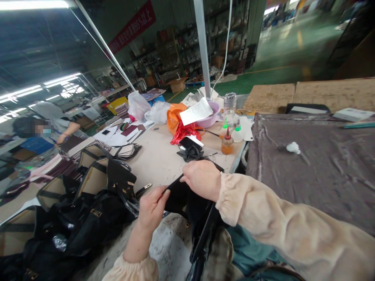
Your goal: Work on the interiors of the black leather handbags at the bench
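Observation:
A black bag (197, 212) rests over my lap at the table's near edge, partly hidden by my hands and sleeve. My left hand (151, 205) pinches the near-left end of its dark rim, thumb on top. Farther along the same rim, my right hand (201, 177) is closed with its fingers curled over the edge. The rim runs taut and straight between the two hands. Just beyond my right hand lie a dark phone (191, 143) and a crumpled black piece (190, 153).
Black bags with gold fittings (96, 212) pile up at left. Bottles with coloured tips (227, 144), a purple basin (211, 117) and an orange bag (175, 117) stand ahead. A brown-covered surface (316, 164) lies at right. A co-worker (58, 125) works at far left.

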The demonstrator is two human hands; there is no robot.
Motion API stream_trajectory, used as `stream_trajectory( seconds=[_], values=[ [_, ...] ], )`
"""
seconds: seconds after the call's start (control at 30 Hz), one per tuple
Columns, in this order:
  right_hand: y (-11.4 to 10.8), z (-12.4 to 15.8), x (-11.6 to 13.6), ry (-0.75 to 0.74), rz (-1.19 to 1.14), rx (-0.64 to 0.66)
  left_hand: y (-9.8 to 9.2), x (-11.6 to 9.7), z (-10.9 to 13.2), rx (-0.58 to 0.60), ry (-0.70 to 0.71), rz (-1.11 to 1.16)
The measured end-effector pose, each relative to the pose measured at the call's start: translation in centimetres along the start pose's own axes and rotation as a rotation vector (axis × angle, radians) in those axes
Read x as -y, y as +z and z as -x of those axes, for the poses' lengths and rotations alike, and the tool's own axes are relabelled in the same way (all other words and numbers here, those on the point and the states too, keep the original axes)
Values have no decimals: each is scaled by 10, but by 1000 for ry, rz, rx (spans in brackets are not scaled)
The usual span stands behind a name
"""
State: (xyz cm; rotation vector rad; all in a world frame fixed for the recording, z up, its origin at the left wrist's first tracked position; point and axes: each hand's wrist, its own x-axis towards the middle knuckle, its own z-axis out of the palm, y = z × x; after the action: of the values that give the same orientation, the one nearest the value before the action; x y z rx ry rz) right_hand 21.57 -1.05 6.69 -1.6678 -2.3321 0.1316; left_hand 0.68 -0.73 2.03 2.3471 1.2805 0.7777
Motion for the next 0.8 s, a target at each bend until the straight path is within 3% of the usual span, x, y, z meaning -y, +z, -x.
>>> stream_trajectory(
  seconds=[0.33, 0.47, 0.6, 0.8],
  values=[
    [0, 0, 0, 25, 14, 38, -1, 0, 0, 8, 33, -32],
    [0, -1, -1, 51, -1, -12, -2, 1, -1, 25, 54, -51],
    [-1, -2, -4, -25, -15, 11, -4, -1, -2, 36, 83, -77],
    [-5, -5, -3, -48, -20, 33, -9, -19, -8, 143, 97, -347]
  ],
)
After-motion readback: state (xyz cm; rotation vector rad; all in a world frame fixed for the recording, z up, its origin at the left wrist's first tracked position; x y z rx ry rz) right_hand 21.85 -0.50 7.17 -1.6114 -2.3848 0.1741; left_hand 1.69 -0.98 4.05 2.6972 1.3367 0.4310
